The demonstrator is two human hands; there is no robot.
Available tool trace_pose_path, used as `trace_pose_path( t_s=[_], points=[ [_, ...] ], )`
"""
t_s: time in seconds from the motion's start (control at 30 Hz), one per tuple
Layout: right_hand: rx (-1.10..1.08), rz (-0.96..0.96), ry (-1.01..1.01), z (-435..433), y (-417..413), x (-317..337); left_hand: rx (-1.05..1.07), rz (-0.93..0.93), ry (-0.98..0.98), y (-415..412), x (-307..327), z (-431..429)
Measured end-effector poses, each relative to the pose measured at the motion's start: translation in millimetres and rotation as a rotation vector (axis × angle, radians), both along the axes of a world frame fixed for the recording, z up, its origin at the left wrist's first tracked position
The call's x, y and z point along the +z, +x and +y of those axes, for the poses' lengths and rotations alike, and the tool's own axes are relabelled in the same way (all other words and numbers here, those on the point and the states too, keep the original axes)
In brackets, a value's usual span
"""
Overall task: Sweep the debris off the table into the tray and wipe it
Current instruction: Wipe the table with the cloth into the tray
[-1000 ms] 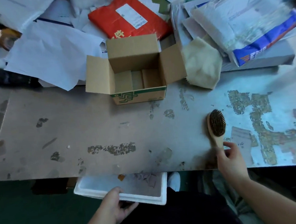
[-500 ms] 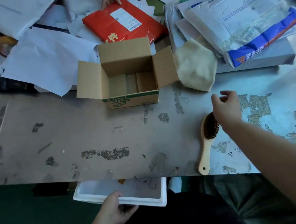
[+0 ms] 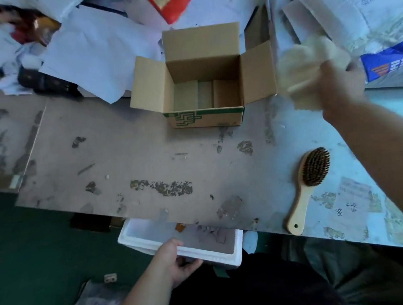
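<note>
My left hand (image 3: 176, 261) grips the near rim of a white foam tray (image 3: 236, 252), held just under the table's front edge, with a few scraps of debris inside it. My right hand (image 3: 339, 85) is raised at the far right and grips a crumpled pale yellow cloth (image 3: 298, 69), lifted off the table and blurred. A wooden brush (image 3: 307, 186) lies bristles up on the worn table (image 3: 121, 147), handle toward the front edge, below my right forearm. Small flecks of debris remain on the table surface.
An open cardboard box (image 3: 203, 78) stands at the middle back of the table. Behind it lie loose papers (image 3: 92, 52), a red parcel (image 3: 176, 0) and plastic mail bags (image 3: 366, 13). A dark object (image 3: 46, 81) lies at the back left. Green floor shows below.
My right hand left the brush lying on the table, reached back to the right and picked up the yellow cloth. My left hand kept holding the tray under the edge.
</note>
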State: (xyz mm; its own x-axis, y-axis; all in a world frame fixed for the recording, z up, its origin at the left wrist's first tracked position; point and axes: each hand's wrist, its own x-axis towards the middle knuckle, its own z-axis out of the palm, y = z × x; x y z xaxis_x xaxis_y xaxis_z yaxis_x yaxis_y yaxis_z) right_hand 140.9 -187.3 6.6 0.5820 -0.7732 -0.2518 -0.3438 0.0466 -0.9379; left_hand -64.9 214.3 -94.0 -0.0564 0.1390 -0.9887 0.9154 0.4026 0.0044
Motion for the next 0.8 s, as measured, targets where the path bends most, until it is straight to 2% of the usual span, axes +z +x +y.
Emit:
trace_pose_path(
  t_s=[0.1,0.2,0.27,0.33,0.43,0.5,0.53,0.63,0.8],
  points=[
    [0.014,-0.227,-0.257,17.2,-17.2,46.9,-0.015,0.020,-0.003,1.8,5.4,-0.2],
    [0.104,-0.302,-0.406,39.8,-45.3,76.2,-0.028,0.031,-0.020,4.5,7.3,2.2],
    [0.181,-0.263,-0.484,58.7,-66.2,81.4,-0.025,0.035,-0.027,5.7,5.7,4.5],
    [0.337,-0.086,-0.538,82.7,-85.3,68.7,-0.042,0.041,-0.034,5.8,5.0,5.3],
    [0.853,0.429,-0.660,116.0,-108.5,17.2,-0.072,0.027,-0.045,4.1,6.0,10.2],
    [1.176,0.712,-0.636,132.3,-121.0,-17.5,-0.080,0.020,-0.047,2.9,4.8,16.8],
    [1.239,0.768,-0.585,137.5,-126.7,-30.6,-0.083,0.019,-0.051,2.6,4.7,20.0],
    [1.112,0.734,-0.499,147.3,-140.6,-46.2,-0.093,0.021,-0.061,4.1,5.2,27.2],
    [0.745,0.516,-0.545,153.4,-133.8,-59.7,-0.090,0.036,-0.062,5.2,2.6,37.5]
  ],
)
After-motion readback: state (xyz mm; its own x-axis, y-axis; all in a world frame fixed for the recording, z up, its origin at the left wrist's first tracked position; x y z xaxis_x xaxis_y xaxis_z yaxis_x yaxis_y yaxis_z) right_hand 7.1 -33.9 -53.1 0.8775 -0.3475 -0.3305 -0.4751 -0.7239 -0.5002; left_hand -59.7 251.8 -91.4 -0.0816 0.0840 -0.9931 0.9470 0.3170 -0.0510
